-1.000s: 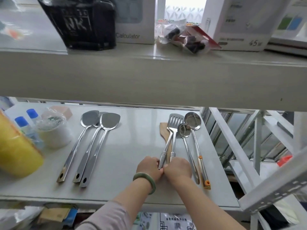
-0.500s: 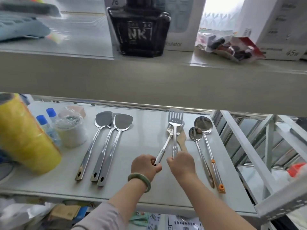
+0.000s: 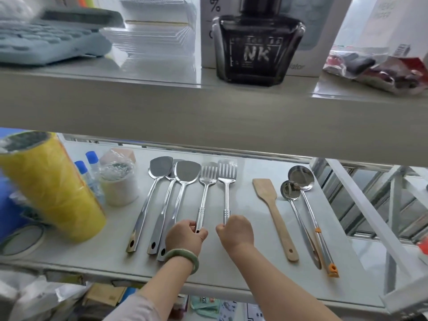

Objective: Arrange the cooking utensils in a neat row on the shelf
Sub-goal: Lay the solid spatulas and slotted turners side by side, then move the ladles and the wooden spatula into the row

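Note:
On the white shelf (image 3: pixel 245 274) lie three steel turners (image 3: pixel 162 195) side by side at the left. Just right of them are two slotted steel spatulas. My left hand (image 3: pixel 185 238), with a green bangle on the wrist, grips the handle of the left slotted spatula (image 3: pixel 203 195). My right hand (image 3: pixel 235 231) grips the handle of the right slotted spatula (image 3: pixel 227 188). Both lie parallel, heads pointing away from me. Further right lie a wooden spatula (image 3: pixel 273 209), a small steel ladle (image 3: pixel 294 212) and a larger ladle with an orange-tipped handle (image 3: pixel 312 216).
A yellow roll (image 3: pixel 48 188), two blue-capped bottles (image 3: pixel 90 172), a wrapped white jar (image 3: pixel 118 184) and a tape ring (image 3: pixel 20 237) crowd the shelf's left end. The upper shelf (image 3: pixel 208 107) overhangs, holding a black bottle (image 3: pixel 257 42). White rack struts (image 3: pixel 361 205) stand at the right.
The two slotted spatulas were crossed over the wooden spatula; my hands have carried them left and laid them parallel beside the turners. The wooden spatula now lies uncovered.

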`<state>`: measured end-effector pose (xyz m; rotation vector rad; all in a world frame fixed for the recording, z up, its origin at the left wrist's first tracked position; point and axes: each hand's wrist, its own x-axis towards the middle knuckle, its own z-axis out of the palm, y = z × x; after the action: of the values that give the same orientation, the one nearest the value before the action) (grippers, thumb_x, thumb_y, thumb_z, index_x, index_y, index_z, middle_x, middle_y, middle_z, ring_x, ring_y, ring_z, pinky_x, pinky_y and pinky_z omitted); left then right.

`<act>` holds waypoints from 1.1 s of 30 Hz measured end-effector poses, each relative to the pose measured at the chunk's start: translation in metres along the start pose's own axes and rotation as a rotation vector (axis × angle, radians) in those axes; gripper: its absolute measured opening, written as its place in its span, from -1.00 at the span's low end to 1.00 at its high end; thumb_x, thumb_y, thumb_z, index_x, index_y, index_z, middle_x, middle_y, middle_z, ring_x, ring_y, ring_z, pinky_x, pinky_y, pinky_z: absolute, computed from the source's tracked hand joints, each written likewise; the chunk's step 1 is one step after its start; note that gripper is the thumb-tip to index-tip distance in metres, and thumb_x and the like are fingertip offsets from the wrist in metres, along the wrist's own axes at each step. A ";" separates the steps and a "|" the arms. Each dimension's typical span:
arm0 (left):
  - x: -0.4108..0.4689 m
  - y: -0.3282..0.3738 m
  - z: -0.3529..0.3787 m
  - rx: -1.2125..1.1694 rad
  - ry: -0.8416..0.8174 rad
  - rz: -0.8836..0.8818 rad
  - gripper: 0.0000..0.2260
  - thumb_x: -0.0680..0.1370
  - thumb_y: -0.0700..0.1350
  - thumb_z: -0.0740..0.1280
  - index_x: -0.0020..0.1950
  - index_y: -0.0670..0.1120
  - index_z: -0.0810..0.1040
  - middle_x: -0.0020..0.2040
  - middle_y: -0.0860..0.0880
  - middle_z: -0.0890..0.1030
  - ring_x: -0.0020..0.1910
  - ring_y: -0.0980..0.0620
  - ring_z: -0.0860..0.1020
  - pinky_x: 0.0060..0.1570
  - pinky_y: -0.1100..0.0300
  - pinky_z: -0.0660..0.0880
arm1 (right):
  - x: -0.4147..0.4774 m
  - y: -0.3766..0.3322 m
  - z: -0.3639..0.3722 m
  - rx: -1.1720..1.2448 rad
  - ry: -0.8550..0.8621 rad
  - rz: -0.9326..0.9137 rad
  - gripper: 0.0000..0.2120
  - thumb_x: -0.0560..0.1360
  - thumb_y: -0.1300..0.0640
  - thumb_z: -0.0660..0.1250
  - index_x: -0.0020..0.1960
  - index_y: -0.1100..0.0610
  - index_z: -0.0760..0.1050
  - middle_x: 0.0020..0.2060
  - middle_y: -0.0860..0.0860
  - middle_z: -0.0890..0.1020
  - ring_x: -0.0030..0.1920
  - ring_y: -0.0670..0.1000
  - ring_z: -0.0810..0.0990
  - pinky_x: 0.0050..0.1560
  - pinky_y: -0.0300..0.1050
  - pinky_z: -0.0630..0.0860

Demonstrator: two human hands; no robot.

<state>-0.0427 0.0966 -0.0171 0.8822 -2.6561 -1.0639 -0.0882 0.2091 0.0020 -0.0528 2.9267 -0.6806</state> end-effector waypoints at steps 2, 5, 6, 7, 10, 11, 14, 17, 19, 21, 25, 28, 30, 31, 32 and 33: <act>-0.001 -0.001 0.000 0.051 -0.039 0.005 -0.65 0.40 0.05 0.36 0.12 -0.07 0.58 0.03 -0.05 0.64 -0.02 -0.07 0.59 -0.01 0.15 0.51 | 0.000 0.000 0.003 -0.023 -0.029 0.005 -0.71 0.48 0.14 0.20 0.00 0.33 0.57 0.01 0.23 0.64 0.05 0.20 0.59 -0.01 -0.08 0.50; -0.003 -0.002 0.001 0.160 -0.104 0.018 -0.68 0.41 0.08 0.32 0.09 -0.04 0.56 0.06 -0.05 0.60 -0.06 -0.06 0.59 -0.05 0.12 0.55 | -0.001 0.003 0.005 -0.060 -0.065 0.004 -0.69 0.53 0.12 0.17 0.08 0.31 0.55 0.08 0.22 0.62 0.12 0.18 0.58 0.07 -0.08 0.50; -0.003 -0.002 0.000 0.208 -0.122 0.023 -0.69 0.41 0.08 0.30 0.09 -0.03 0.55 0.07 -0.04 0.58 -0.05 -0.06 0.59 -0.05 0.12 0.56 | -0.001 0.006 0.005 -0.062 -0.074 0.003 -0.69 0.55 0.10 0.17 0.10 0.30 0.54 0.10 0.21 0.61 0.14 0.17 0.56 0.09 -0.08 0.49; -0.003 -0.002 0.000 0.247 -0.135 0.030 -0.69 0.42 0.08 0.29 0.09 -0.02 0.55 0.07 -0.04 0.57 -0.04 -0.05 0.58 -0.03 0.11 0.56 | -0.001 0.007 0.005 -0.062 -0.082 -0.001 -0.67 0.56 0.06 0.17 0.11 0.29 0.53 0.11 0.21 0.60 0.15 0.17 0.55 0.12 -0.08 0.48; -0.004 0.003 0.001 0.321 -0.131 0.039 -0.59 0.42 0.12 0.31 0.21 -0.02 0.48 0.20 -0.06 0.49 0.14 -0.07 0.50 0.13 0.08 0.51 | -0.001 0.014 0.001 -0.043 -0.063 -0.018 -0.60 0.56 -0.04 0.18 0.14 0.28 0.51 0.12 0.22 0.57 0.17 0.18 0.52 0.15 -0.07 0.45; -0.005 0.007 0.002 0.340 -0.104 0.062 -0.53 0.43 0.13 0.31 0.28 -0.02 0.41 0.25 -0.07 0.43 0.22 -0.07 0.45 0.19 0.08 0.45 | 0.000 0.017 -0.002 -0.022 -0.039 -0.022 -0.60 0.55 -0.04 0.18 0.16 0.27 0.49 0.13 0.23 0.56 0.18 0.19 0.52 0.16 -0.07 0.44; -0.013 0.025 0.008 0.305 -0.039 0.196 -0.49 0.47 0.11 0.28 0.37 -0.01 0.31 0.26 -0.05 0.35 0.26 -0.04 0.37 0.27 0.12 0.37 | 0.003 0.035 -0.019 0.041 0.082 -0.033 -0.61 0.54 0.01 0.19 0.28 0.21 0.42 0.18 0.19 0.50 0.19 0.18 0.50 0.17 -0.03 0.44; -0.022 0.046 0.022 0.190 -0.105 0.297 -0.54 0.48 0.03 0.28 0.37 -0.02 0.34 0.27 -0.03 0.37 0.29 -0.02 0.38 0.34 0.16 0.31 | 0.009 0.067 -0.041 0.060 0.244 -0.006 -0.61 0.50 0.13 0.22 0.31 0.19 0.42 0.17 0.19 0.50 0.16 0.21 0.50 0.13 0.00 0.46; -0.030 0.061 0.036 0.155 -0.165 0.360 -0.56 0.49 0.01 0.27 0.36 -0.03 0.35 0.29 -0.03 0.39 0.30 -0.01 0.39 0.36 0.17 0.29 | 0.013 0.095 -0.057 0.043 0.342 0.052 -0.60 0.46 0.19 0.25 0.29 0.22 0.44 0.12 0.23 0.53 0.14 0.25 0.48 0.13 0.03 0.45; -0.041 0.075 0.050 0.142 -0.209 0.413 -0.55 0.50 0.01 0.26 0.37 -0.02 0.34 0.31 0.00 0.38 0.32 0.01 0.38 0.37 0.18 0.28 | 0.014 0.124 -0.071 0.000 0.367 0.159 -0.58 0.44 0.19 0.28 0.29 0.25 0.43 0.11 0.24 0.53 0.14 0.26 0.47 0.16 0.05 0.42; -0.061 0.098 0.082 0.177 -0.356 0.485 -0.49 0.53 0.05 0.23 0.45 -0.04 0.24 0.43 -0.01 0.28 0.43 0.01 0.26 0.47 0.14 0.18 | 0.005 0.166 -0.083 -0.017 0.207 0.322 -0.52 0.46 -0.02 0.32 0.27 0.21 0.35 0.19 0.18 0.47 0.23 0.19 0.43 0.21 0.01 0.40; -0.073 0.114 0.104 0.257 -0.448 0.486 -0.43 0.54 0.08 0.22 0.49 -0.04 0.15 0.52 -0.06 0.15 0.52 -0.02 0.10 0.51 0.12 0.05 | 0.002 0.181 -0.078 0.039 0.122 0.330 -0.51 0.44 -0.01 0.37 0.26 0.19 0.34 0.19 0.17 0.46 0.23 0.19 0.46 0.20 -0.01 0.42; -0.076 0.120 0.116 0.330 -0.502 0.488 -0.40 0.55 0.10 0.21 0.52 -0.03 0.08 0.56 -0.11 0.04 0.54 -0.05 0.01 0.51 0.11 -0.02 | 0.002 0.185 -0.075 0.020 0.116 0.297 -0.56 0.47 0.08 0.32 0.29 0.20 0.33 0.19 0.18 0.47 0.21 0.18 0.48 0.20 -0.03 0.43; -0.077 0.122 0.120 0.367 -0.525 0.492 -0.38 0.55 0.11 0.21 0.53 -0.01 0.04 0.57 -0.12 -0.02 0.55 -0.06 -0.03 0.51 0.10 -0.05 | 0.003 0.186 -0.075 0.013 0.117 0.280 -0.58 0.48 0.13 0.29 0.30 0.20 0.33 0.18 0.18 0.48 0.19 0.18 0.49 0.18 -0.03 0.44; -0.076 0.122 0.124 0.406 -0.546 0.498 -0.37 0.55 0.13 0.19 0.53 0.02 0.00 0.57 -0.12 -0.08 0.55 -0.07 -0.06 0.52 0.09 -0.07 | 0.004 0.187 -0.075 0.014 0.114 0.271 -0.59 0.47 0.16 0.28 0.29 0.20 0.33 0.17 0.19 0.49 0.17 0.19 0.51 0.17 -0.04 0.45; -0.075 0.122 0.128 0.450 -0.563 0.508 -0.36 0.55 0.15 0.17 0.54 0.04 -0.02 0.57 -0.12 -0.12 0.56 -0.08 -0.09 0.52 0.08 -0.08 | 0.005 0.189 -0.077 0.014 0.109 0.263 -0.60 0.46 0.17 0.28 0.27 0.20 0.34 0.15 0.19 0.51 0.16 0.19 0.52 0.14 -0.05 0.45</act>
<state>-0.0820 0.2846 -0.0234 -0.1128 -3.3792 -0.6609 -0.1043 0.4116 -0.0135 0.3753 2.9529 -0.6797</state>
